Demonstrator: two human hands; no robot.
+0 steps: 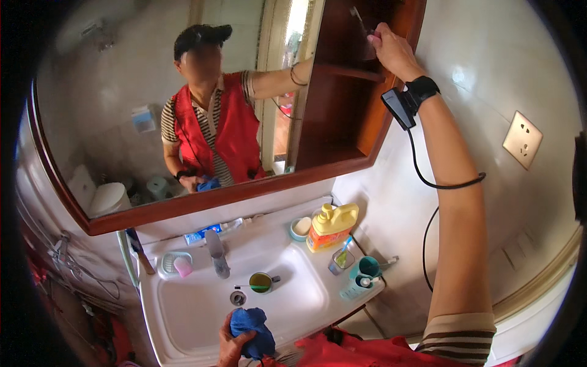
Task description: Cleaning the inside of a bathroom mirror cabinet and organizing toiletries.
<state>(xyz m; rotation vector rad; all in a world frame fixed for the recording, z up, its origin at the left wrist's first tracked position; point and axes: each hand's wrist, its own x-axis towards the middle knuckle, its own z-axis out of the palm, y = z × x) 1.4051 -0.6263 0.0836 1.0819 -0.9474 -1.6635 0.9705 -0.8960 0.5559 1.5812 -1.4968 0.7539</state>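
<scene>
My right hand (394, 50) reaches into the upper shelf of the wooden mirror cabinet (339, 110). Its fingers are closed on what looks like a clear cup (365, 51), dim against the dark wood, with a toothbrush (356, 17) leaning out of it. Low over the front of the white washbasin (206, 316), my left hand (231, 344) grips a bunched blue cloth (252, 328). Beyond the cloth, a mug (261, 282) sits in the basin near the drain (238, 298), with a green toothbrush (250, 287) across its top.
A yellow pump bottle (331, 229), a round soap dish (300, 228), a cup with a toothbrush (341, 261) and teal cups (364, 280) crowd the right ledge. Left are the faucet (216, 252), toothpaste (202, 235) and pink soap (183, 266). A cable (424, 183) hangs from my right wrist.
</scene>
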